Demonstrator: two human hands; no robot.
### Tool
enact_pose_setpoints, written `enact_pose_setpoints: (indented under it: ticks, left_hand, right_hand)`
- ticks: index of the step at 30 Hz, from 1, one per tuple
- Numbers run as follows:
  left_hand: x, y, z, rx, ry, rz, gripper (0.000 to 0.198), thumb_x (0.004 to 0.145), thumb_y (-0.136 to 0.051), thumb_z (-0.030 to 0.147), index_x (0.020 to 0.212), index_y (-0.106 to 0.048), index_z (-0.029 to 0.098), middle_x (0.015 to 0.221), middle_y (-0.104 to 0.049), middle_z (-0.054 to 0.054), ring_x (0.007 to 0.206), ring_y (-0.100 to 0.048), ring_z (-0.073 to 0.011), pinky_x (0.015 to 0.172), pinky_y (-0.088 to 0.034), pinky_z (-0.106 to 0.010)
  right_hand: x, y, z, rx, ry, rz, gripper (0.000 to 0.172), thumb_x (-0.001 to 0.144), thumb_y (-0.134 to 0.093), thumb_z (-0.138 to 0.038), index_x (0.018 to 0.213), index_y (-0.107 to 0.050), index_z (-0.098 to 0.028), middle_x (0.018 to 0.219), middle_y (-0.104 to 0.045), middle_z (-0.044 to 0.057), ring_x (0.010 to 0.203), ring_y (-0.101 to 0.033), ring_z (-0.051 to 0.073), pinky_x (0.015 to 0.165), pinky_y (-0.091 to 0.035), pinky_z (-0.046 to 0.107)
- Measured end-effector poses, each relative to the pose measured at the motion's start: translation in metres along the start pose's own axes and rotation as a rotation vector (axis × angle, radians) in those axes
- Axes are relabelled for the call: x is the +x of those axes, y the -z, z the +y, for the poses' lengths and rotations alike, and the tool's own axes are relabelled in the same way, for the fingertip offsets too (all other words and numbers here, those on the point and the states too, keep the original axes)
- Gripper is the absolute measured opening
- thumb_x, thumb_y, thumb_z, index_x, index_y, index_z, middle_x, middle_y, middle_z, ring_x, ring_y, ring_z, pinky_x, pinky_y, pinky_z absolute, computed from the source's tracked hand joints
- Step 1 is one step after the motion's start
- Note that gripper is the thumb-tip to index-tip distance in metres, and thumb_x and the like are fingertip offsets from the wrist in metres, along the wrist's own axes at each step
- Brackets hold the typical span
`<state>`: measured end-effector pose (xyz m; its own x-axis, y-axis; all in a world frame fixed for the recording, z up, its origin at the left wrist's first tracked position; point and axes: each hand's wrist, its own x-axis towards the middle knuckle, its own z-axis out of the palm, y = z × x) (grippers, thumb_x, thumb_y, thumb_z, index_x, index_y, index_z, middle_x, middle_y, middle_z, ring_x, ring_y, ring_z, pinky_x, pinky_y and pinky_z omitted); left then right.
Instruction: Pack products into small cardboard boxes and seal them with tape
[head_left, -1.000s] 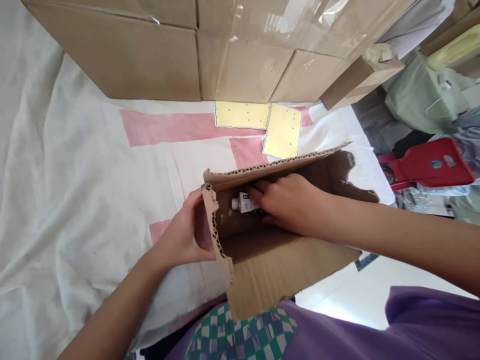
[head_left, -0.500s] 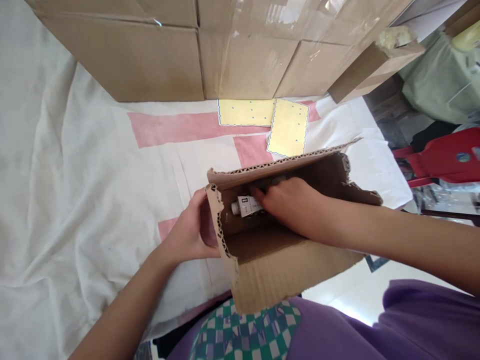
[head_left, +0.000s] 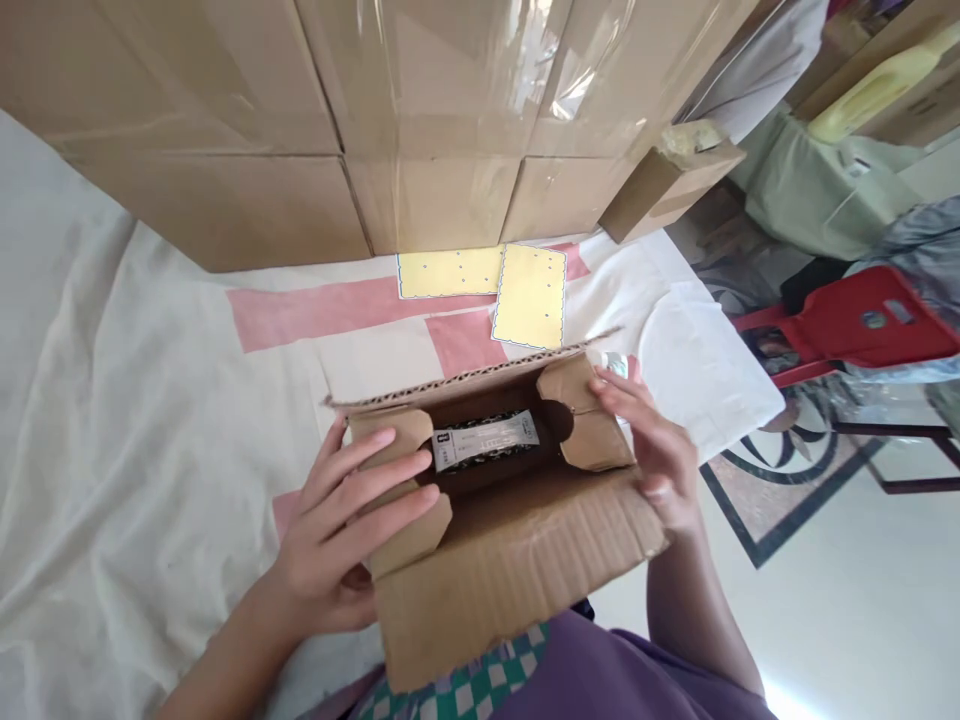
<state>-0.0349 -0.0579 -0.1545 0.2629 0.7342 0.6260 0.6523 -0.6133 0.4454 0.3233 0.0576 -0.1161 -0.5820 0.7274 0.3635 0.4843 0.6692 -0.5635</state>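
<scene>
An open cardboard box [head_left: 517, 580] tilts toward me at the table's near edge, its long near flap hanging outward. My left hand [head_left: 337, 530] grips its left end, fingers spread over the folded-in end flaps [head_left: 405, 530]. At the opposite end, my right hand [head_left: 660, 450] holds the corner, fingertips on the right end flap [head_left: 589, 410], which is also folded inward. Inside lies a white tube [head_left: 487, 438] with dark print, on something black and patterned that I cannot make out. The far long flap stands up, edge-on to me.
Large taped cardboard boxes [head_left: 277, 210] line the back of the cloth-covered table [head_left: 172, 420]. Two yellow paper cards [head_left: 529, 295] lie before them. A smaller carton [head_left: 667, 185] stands at the back right. Beyond the table is a red plastic chair [head_left: 877, 320].
My right hand has come out of the box and now holds its right end. Both ends' flaps are folded in, and my left hand rests over the left ones. The tube's full length shows.
</scene>
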Motion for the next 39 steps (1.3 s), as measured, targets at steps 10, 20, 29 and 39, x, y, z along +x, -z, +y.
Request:
enact_pose_setpoints:
  ticks: [10, 20, 29, 39]
  left_hand:
    - [0.044, 0.001, 0.009, -0.088, 0.352, 0.24, 0.085, 0.089, -0.067, 0.023, 0.165, -0.031, 0.038, 0.174, -0.022, -0.003, 0.162, -0.022, -0.0376, 0.133, -0.027, -0.065]
    - [0.048, 0.022, -0.023, 0.439, -0.212, -0.102, 0.038, 0.097, -0.055, 0.026, 0.133, -0.069, 0.03, 0.124, -0.079, 0.001, 0.118, -0.07, -0.0206, 0.136, -0.014, -0.041]
    - [0.072, 0.026, 0.006, 0.738, -0.403, -0.149, 0.047, 0.094, -0.066, 0.048, 0.134, -0.071, 0.023, 0.116, -0.079, -0.002, 0.103, -0.074, -0.0212, 0.136, -0.001, -0.039]
    - [0.048, -0.124, 0.088, 0.038, -0.552, 0.047, 0.04, 0.083, -0.061, 0.013, 0.121, -0.068, 0.024, 0.114, -0.079, -0.007, 0.113, -0.074, -0.0248, 0.105, -0.059, -0.041]
  right_hand:
    - [0.009, -0.045, 0.003, 0.321, -0.128, 0.39, 0.071, 0.1, -0.045, -0.07, 0.158, -0.035, -0.031, 0.149, -0.061, 0.017, 0.144, -0.056, 0.033, 0.112, -0.051, 0.058]
    - [0.025, -0.059, -0.007, 0.377, -0.087, 0.356, 0.048, 0.108, -0.039, -0.051, 0.149, -0.059, -0.036, 0.156, -0.059, 0.01, 0.154, -0.046, 0.033, 0.121, -0.045, 0.06]
    - [0.008, -0.043, 0.012, 0.134, -0.207, 0.805, 0.045, 0.101, -0.058, -0.043, 0.143, -0.055, -0.027, 0.151, -0.058, 0.016, 0.143, -0.055, 0.034, 0.109, -0.053, 0.059]
    - [-0.031, -0.015, 0.045, 0.019, -0.749, 0.371, 0.024, 0.085, -0.059, -0.043, 0.084, -0.068, -0.021, 0.083, -0.069, 0.005, 0.078, -0.066, 0.024, 0.072, -0.049, 0.036]
